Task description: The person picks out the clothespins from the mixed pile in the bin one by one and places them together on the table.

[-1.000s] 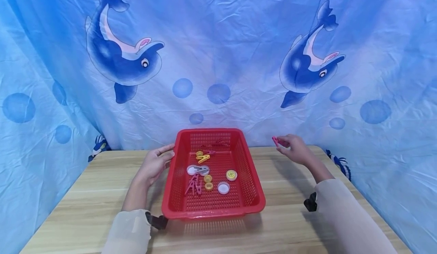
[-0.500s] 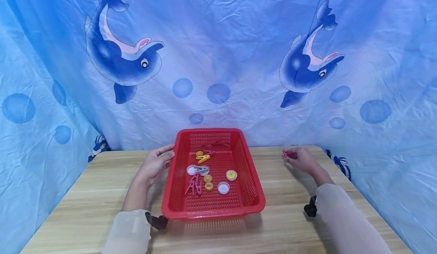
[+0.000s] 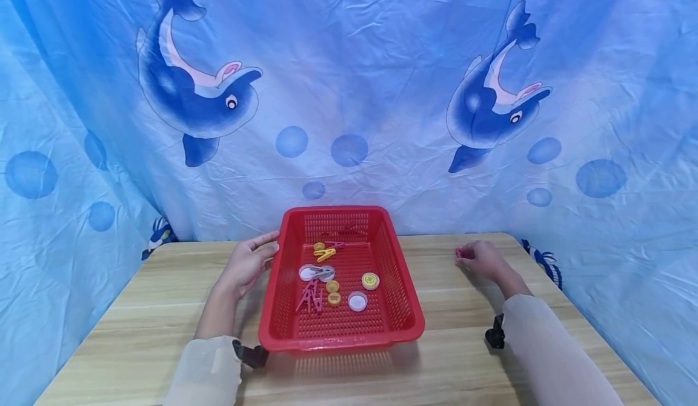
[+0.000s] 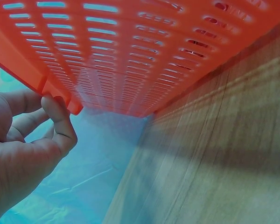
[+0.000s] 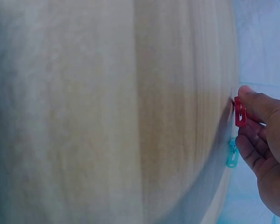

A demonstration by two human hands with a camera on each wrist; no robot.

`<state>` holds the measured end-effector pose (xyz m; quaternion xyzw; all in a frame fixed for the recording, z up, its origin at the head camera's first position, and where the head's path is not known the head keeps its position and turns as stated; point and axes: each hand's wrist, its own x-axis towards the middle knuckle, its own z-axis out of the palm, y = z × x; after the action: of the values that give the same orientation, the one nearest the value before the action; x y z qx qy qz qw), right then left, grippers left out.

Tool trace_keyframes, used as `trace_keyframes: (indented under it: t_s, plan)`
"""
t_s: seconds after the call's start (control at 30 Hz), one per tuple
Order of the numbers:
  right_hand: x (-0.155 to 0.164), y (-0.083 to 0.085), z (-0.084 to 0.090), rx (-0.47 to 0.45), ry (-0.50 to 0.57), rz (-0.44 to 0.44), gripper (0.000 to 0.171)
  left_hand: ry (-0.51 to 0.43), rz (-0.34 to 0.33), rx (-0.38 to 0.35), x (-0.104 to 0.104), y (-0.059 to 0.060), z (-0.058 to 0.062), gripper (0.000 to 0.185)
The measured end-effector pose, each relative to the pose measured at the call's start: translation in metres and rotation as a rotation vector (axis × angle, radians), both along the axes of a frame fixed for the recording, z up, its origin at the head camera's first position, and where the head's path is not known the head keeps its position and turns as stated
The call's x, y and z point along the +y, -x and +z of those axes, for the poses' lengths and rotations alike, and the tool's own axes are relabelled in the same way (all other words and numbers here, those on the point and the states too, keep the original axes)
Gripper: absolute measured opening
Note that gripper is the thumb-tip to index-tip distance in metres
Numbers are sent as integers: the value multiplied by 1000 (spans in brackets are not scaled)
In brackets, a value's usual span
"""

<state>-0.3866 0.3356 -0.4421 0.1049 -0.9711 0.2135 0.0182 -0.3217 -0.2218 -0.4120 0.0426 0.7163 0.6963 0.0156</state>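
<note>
The right wrist view shows what the head view hides: beside the red clip (image 5: 240,112) lies a teal clip (image 5: 232,154) on the table (image 5: 107,116), just under the fingers. The left wrist view shows the basket (image 4: 130,51) from below, its slotted wall and rim lip.

The right hand (image 3: 482,259) sits low near the table's far right corner, its grip closed to a pinch, thumb and fingers on the small red clip (image 3: 461,252). The left hand (image 3: 245,265) grips the basket's (image 3: 338,333) left rim, near the far left corner of the basket, thumb and curled fingers on the lip.

The basket is red perforated plastic, rectangular with rounded corners. Inside lie pegs (image 3: 309,300) and round caps (image 3: 357,301). The table is pale wood grain.
</note>
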Motion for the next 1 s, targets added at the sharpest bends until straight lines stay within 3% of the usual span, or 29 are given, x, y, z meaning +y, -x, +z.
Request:
trace_keyframes:
  t_s: [0.6, 0.8, 1.0]
  plan:
    - [2, 6, 3, -41, -11, -54, 36, -16, -5, 9, 0, 1, 0, 52]
    - [2, 10, 23, 71, -34, 40, 33, -8, 7, 0, 1, 1, 1, 51]
    - [-11, 15, 60, 196, -70, 122, 33, 2, 10, 2, 1, 0, 2, 51]
